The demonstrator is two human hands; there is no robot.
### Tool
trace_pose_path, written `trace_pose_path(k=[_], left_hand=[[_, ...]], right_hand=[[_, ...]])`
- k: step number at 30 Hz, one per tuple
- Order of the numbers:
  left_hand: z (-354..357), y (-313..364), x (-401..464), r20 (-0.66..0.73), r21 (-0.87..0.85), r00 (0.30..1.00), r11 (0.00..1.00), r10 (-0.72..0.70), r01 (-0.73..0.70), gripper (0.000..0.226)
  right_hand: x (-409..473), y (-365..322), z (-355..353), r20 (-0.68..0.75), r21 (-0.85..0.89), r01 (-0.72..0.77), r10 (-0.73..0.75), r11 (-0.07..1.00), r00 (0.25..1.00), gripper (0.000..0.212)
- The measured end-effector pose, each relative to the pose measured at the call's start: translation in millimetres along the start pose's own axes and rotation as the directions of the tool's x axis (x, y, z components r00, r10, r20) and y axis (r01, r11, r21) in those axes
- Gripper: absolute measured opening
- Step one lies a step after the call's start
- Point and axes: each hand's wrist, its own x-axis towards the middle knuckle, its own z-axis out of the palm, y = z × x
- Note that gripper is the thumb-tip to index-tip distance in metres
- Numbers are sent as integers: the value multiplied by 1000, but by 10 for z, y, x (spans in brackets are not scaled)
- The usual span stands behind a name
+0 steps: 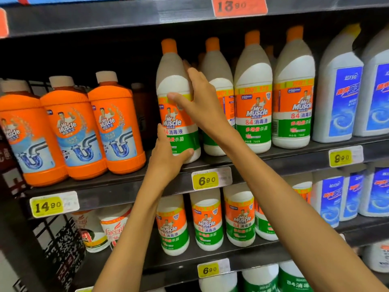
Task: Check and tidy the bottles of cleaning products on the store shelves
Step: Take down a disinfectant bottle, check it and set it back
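On the middle shelf (117,187), four white disinfectant bottles stand in the front row; three orange drain-cleaner bottles (114,125) sit at nine o'clock, two blue-labelled bottles (339,91) at three o'clock. The left hand (166,157) grips the leftmost white bottle (175,114) low down; the right hand (200,102) wraps its shoulder.

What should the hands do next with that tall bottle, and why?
Probably turn the bottle a little and slide it back into line. The left hand grips its base and the right hand holds its upper part. It stands at the shelf front, leaning slightly left, beside the next bottle, and its label seems to face a bit left while the neighbours' labels face forward.
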Motion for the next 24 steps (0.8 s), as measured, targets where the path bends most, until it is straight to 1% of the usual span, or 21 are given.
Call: trace_pose_path(k=[3,5,7,9,10,12,13,14,15,16,18,19,20,21,23,24], left_hand=[[-10,3,11,6,-32,1000,999,19,-19,84],[-19,8,30,40,-34,999,999,25,-23,84],[-39,9,45,79,-28,996,999,28,-26,86],[-50,10,31,90,-17,995,999,33,-32,86],[-54,9,22,85,-16,996,999,32,-31,87],[-61,10,11,73,-22,997,1000,16,-14,90],[-65,13,13,72,-27,997,1000,11,-9,91],[-70,19,17,77,-31,997,999,8,-5,91],[-70,28,22,89,-32,996,999,-4,6,95],[-61,44,22,103,-23,994,999,-26,29,102],[-13,82,-13,91,27,994,998,-63,60,112],[26,104,-45,50,57,997,997,-52,49,112],[62,132,-90,-7,84,1000,996,-28,29,109],[97,161,-148,-71,104,997,995,2,6,104],[140,200,-254,-187,134,978,989,88,-64,94],[149,207,-292,-219,143,968,985,126,-96,88]], right_hand=[[-7,6,61,-21,-60,11,-13,998,1000,43],[-29,-7,92,-28,-85,10,-13,996,1000,41],[-55,-32,104,-39,-114,23,-28,993,999,42],[-91,-55,57,-71,-125,39,-48,991,996,45],[-103,-60,2,-117,-102,42,-54,994,992,45],[-100,-39,-156,-295,-32,37,-44,999,955,40],[-81,-8,-241,-377,-39,29,-42,999,925,38],[-44,33,-319,-416,-92,7,-45,996,908,38],[8,87,-376,-402,-181,-26,-49,983,914,39],[60,139,-407,-343,-289,-59,-46,956,938,40],[139,199,-392,-178,-508,-64,-32,859,984,46],[161,213,-360,-107,-586,-43,-25,809,994,50],[170,223,-322,-64,-632,-26,-18,775,998,52],[171,228,-288,-52,-652,-24,-12,758,999,50],[153,229,-259,-89,-655,-45,-18,754,996,42],[136,222,-264,-122,-638,-54,-31,768,992,40]])
